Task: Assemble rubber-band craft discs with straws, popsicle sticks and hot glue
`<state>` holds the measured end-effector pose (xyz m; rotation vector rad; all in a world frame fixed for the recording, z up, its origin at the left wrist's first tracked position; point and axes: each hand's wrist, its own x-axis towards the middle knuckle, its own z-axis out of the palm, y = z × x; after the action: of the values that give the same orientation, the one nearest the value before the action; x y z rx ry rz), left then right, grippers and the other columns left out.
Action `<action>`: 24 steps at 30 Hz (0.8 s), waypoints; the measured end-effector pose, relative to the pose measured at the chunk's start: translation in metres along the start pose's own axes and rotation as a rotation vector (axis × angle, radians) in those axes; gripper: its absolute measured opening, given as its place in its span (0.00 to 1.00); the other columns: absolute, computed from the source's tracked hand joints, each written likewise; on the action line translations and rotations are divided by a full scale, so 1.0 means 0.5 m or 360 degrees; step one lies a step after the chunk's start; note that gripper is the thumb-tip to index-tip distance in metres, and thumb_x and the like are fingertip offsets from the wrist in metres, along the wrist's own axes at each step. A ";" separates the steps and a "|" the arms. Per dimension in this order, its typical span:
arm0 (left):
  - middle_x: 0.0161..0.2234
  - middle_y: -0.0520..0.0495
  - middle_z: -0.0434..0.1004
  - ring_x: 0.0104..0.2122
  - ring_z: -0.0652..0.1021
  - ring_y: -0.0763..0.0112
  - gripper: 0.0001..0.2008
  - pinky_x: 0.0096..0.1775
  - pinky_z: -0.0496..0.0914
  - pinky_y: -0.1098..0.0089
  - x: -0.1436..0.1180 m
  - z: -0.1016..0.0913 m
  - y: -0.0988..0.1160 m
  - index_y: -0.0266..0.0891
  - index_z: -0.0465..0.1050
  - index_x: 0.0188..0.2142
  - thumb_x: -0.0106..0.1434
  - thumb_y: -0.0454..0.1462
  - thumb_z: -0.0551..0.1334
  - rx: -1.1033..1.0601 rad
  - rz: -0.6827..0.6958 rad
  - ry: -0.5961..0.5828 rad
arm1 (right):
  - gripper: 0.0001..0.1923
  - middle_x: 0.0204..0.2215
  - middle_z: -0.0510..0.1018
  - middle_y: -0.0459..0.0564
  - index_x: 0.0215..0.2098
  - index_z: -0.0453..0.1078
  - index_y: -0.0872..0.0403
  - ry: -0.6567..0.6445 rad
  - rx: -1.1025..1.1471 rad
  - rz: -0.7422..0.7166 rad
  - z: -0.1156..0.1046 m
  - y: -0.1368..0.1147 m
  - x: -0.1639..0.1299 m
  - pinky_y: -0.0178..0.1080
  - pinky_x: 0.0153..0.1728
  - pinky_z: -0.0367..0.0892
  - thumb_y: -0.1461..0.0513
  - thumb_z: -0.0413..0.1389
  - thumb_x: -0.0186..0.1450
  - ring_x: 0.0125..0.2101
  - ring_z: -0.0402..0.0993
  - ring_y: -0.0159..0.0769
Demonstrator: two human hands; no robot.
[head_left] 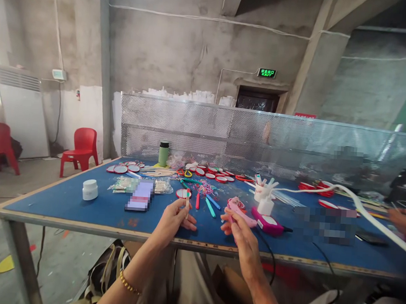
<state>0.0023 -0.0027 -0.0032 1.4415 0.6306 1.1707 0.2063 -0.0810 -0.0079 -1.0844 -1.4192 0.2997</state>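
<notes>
My left hand is closed, pinching a small pale strip with a red and green tip, held upright above the table's near edge. Behind it lies a round, red-rimmed white disc. My right hand is half curled with its fingers apart, and I see nothing held in it. Just beyond those fingers is a pink, curved tool, partly covered by the hand; whether they touch I cannot tell. A red pen-like stick, a teal one and a blue one lie between the hands.
Around lie a magenta device, a white cup of sticks, a phone, a white jar and a green bottle. A white cable arches at right, near another person's hand. Perforated metal panels stand behind.
</notes>
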 end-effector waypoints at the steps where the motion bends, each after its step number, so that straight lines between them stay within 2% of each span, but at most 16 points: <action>1: 0.25 0.47 0.79 0.22 0.81 0.67 0.19 0.25 0.70 0.75 0.000 0.000 -0.001 0.38 0.62 0.37 0.61 0.52 0.58 0.0006 -0.0001 0.0000 | 0.20 0.42 0.77 0.53 0.51 0.69 0.52 0.0013 0.0027 0.0009 0.001 -0.001 0.002 0.38 0.36 0.72 0.52 0.46 0.70 0.33 0.74 0.36; 3: 0.26 0.47 0.79 0.23 0.81 0.67 0.18 0.26 0.70 0.75 0.000 -0.001 -0.003 0.38 0.62 0.38 0.61 0.50 0.58 0.0021 0.0003 0.0009 | 0.18 0.40 0.77 0.53 0.50 0.70 0.53 0.0053 0.0081 0.0029 0.006 0.000 0.003 0.37 0.33 0.71 0.52 0.48 0.69 0.31 0.72 0.34; 5: 0.27 0.48 0.79 0.23 0.81 0.67 0.15 0.27 0.71 0.73 0.000 -0.001 -0.003 0.38 0.62 0.39 0.60 0.47 0.58 0.0034 0.0002 0.0021 | 0.18 0.38 0.78 0.53 0.50 0.68 0.53 0.0088 0.0151 0.0064 0.013 0.003 0.004 0.34 0.26 0.69 0.52 0.50 0.69 0.25 0.69 0.32; 8: 0.27 0.47 0.80 0.24 0.82 0.66 0.13 0.28 0.72 0.72 -0.001 -0.001 -0.005 0.37 0.62 0.38 0.59 0.43 0.59 0.0063 -0.0009 0.0036 | 0.22 0.36 0.78 0.52 0.55 0.61 0.53 0.0107 0.0269 0.0095 0.021 0.009 0.004 0.33 0.18 0.64 0.51 0.52 0.67 0.18 0.65 0.28; 11: 0.28 0.44 0.80 0.25 0.82 0.65 0.13 0.29 0.73 0.71 0.000 -0.003 -0.006 0.36 0.65 0.34 0.59 0.44 0.59 0.0112 -0.0021 0.0018 | 0.24 0.38 0.79 0.54 0.55 0.60 0.54 0.0112 0.0271 0.0111 0.023 0.014 0.006 0.35 0.21 0.69 0.50 0.53 0.66 0.20 0.71 0.30; 15: 0.27 0.44 0.80 0.26 0.82 0.65 0.15 0.30 0.73 0.70 0.001 -0.005 -0.005 0.36 0.66 0.31 0.58 0.47 0.61 0.0096 -0.0057 -0.0011 | 0.19 0.37 0.80 0.55 0.42 0.68 0.56 0.0073 0.0160 0.0196 0.026 0.014 0.012 0.38 0.27 0.75 0.49 0.55 0.64 0.28 0.79 0.38; 18: 0.28 0.45 0.79 0.26 0.81 0.66 0.16 0.31 0.72 0.70 0.000 -0.004 -0.001 0.36 0.68 0.31 0.57 0.48 0.62 0.0074 -0.0056 -0.0033 | 0.18 0.30 0.80 0.51 0.36 0.72 0.56 0.0092 -0.0035 0.0113 0.034 0.009 0.033 0.38 0.28 0.74 0.49 0.55 0.64 0.27 0.78 0.38; 21: 0.29 0.46 0.79 0.27 0.80 0.67 0.16 0.32 0.71 0.71 -0.002 -0.004 0.002 0.36 0.71 0.30 0.55 0.48 0.63 0.0105 0.0010 -0.0031 | 0.16 0.26 0.78 0.49 0.30 0.74 0.55 0.0192 -0.0453 -0.0149 0.043 0.006 0.072 0.36 0.29 0.69 0.51 0.56 0.63 0.26 0.74 0.36; 24: 0.27 0.49 0.77 0.28 0.77 0.69 0.15 0.33 0.68 0.72 -0.002 -0.007 0.002 0.35 0.75 0.30 0.55 0.46 0.63 0.0218 0.0127 0.0048 | 0.14 0.25 0.79 0.49 0.28 0.75 0.54 0.0129 -0.0730 -0.0217 0.059 0.008 0.119 0.35 0.28 0.67 0.54 0.54 0.64 0.26 0.74 0.36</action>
<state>-0.0015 -0.0026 -0.0028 1.5795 0.6904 1.2330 0.1943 -0.0224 0.0213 -1.3416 -1.5186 -0.1773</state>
